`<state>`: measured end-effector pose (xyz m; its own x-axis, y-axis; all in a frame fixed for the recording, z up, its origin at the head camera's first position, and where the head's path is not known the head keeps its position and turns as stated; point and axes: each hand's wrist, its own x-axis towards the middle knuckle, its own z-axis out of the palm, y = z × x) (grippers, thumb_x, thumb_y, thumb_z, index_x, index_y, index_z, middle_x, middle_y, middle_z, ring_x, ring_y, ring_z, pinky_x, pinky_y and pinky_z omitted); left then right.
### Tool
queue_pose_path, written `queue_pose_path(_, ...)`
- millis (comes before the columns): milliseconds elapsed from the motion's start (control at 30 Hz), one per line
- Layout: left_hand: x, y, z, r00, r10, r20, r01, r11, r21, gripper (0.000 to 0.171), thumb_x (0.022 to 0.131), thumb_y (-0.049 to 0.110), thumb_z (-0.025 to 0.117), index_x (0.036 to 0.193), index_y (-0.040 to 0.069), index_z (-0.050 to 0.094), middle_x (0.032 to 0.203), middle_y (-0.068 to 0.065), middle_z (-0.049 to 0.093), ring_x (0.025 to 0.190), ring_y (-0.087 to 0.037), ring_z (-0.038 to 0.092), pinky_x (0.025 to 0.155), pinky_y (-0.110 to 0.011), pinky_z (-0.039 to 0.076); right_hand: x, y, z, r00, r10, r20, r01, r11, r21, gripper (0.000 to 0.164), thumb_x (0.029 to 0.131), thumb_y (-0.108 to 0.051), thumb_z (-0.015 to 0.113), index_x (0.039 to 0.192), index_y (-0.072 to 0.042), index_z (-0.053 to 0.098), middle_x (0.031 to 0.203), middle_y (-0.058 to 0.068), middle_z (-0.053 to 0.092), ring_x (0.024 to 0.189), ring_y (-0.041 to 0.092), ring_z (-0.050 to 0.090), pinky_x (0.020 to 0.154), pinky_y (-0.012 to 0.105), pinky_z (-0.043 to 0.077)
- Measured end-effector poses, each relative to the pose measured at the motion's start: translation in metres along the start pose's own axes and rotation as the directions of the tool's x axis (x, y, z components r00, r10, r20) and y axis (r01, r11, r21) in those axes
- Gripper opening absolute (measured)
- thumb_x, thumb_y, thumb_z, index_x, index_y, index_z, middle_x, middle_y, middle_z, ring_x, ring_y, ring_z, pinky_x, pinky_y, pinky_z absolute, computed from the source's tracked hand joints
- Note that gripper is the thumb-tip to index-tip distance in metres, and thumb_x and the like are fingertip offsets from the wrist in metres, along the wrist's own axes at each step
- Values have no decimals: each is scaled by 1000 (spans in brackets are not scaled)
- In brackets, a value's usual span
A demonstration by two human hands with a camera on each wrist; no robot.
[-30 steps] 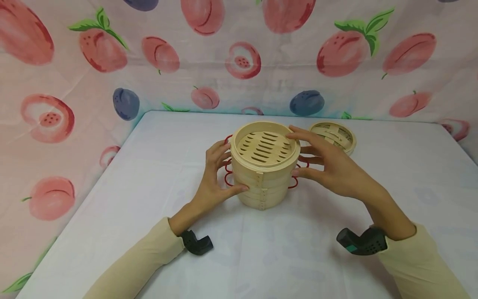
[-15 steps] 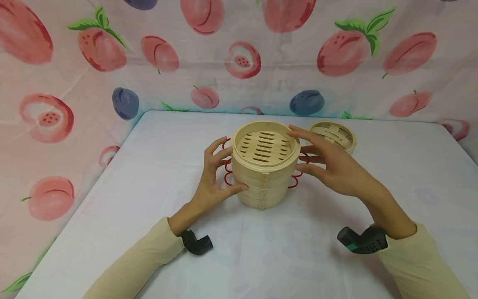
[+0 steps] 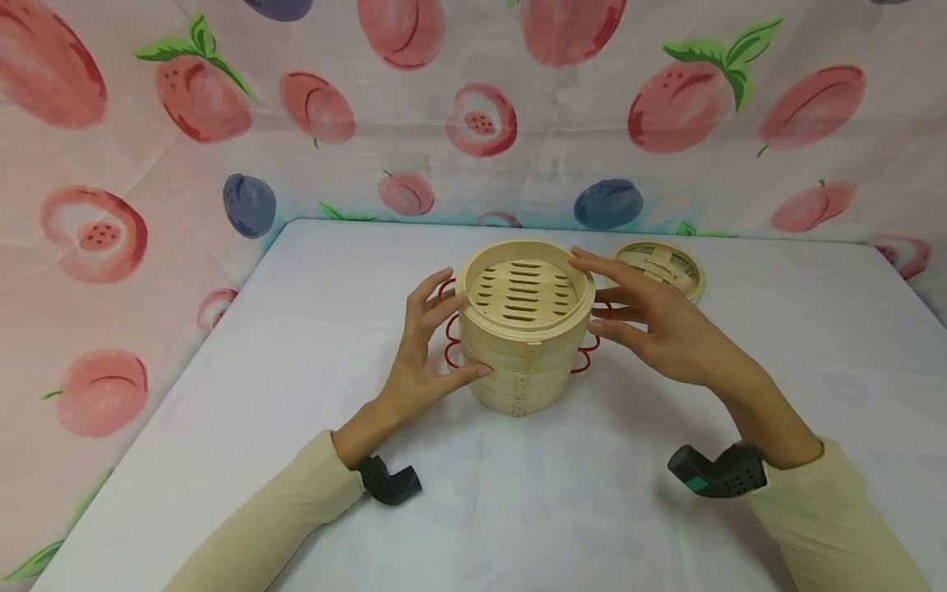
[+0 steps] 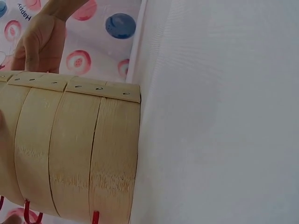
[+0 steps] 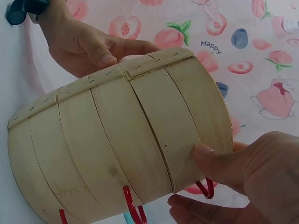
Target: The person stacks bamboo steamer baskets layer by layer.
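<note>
Shows steamer stack (image 3: 521, 362) upright on white table (image 3: 562, 510), gripped round the side by left hand (image 3: 417, 367) and at top tier (image 3: 525, 325) by right hand (image 3: 658, 333); could lose that tier's seating through uneven twisting.

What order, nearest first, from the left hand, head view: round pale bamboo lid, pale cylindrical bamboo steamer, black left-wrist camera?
1. Bamboo steamer: touching left hand.
2. Black camera: near side, at the wrist.
3. Bamboo lid: back right, beyond the steamer.
</note>
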<state>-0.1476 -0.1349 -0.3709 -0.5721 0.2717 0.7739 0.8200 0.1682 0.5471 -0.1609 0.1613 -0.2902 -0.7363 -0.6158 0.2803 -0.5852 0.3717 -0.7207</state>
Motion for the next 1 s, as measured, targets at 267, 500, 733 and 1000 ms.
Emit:
queue_pose_path(267, 2, -1, 0, 998, 58, 12, -58, 998, -5, 68, 81, 37, 77, 140, 29, 46, 152, -19, 25, 137, -40, 24, 107, -53, 28, 0, 2, 0, 1000, -15, 1, 15, 1000, -5, 73, 88, 4, 64, 149, -24, 34, 154, -1, 28, 121, 30, 52, 92, 39, 47)
queue_pose_path(500, 2, 0, 1, 998, 67, 8, -67, 997, -49, 66, 81, 33, 78, 138, 22, 46, 152, -21, 25, 136, -41, 27, 108, -52, 27, 0, 3, -1, 1000, -30, 6, 30, 1000, 4, 74, 88, 6, 63, 150, -23, 33, 154, -1, 28, 119, 30, 54, 92, 38, 47)
queue_pose_path(733, 2, 0, 2, 999, 52, 2, -52, 996, -73, 65, 80, 32, 79, 136, 21, 47, 152, -21, 25, 137, -41, 27, 107, -51, 29, 0, 3, -2, 999, -30, 13, 30, 999, 13, 72, 89, 5, 63, 149, -22, 34, 154, -3, 29, 119, 30, 54, 92, 40, 47)
queue_pose_path(1000, 1, 1, 0, 999, 33, 7, -32, 998, -59, 65, 80, 33, 78, 135, 22, 45, 153, -19, 25, 139, -39, 23, 109, -54, 25, -2, 3, -3, 1000, 0, -2, 1, 1000, 28, 57, 88, -3, 68, 138, -19, 47, 152, -5, 32, 118, 28, 55, 91, 38, 48)
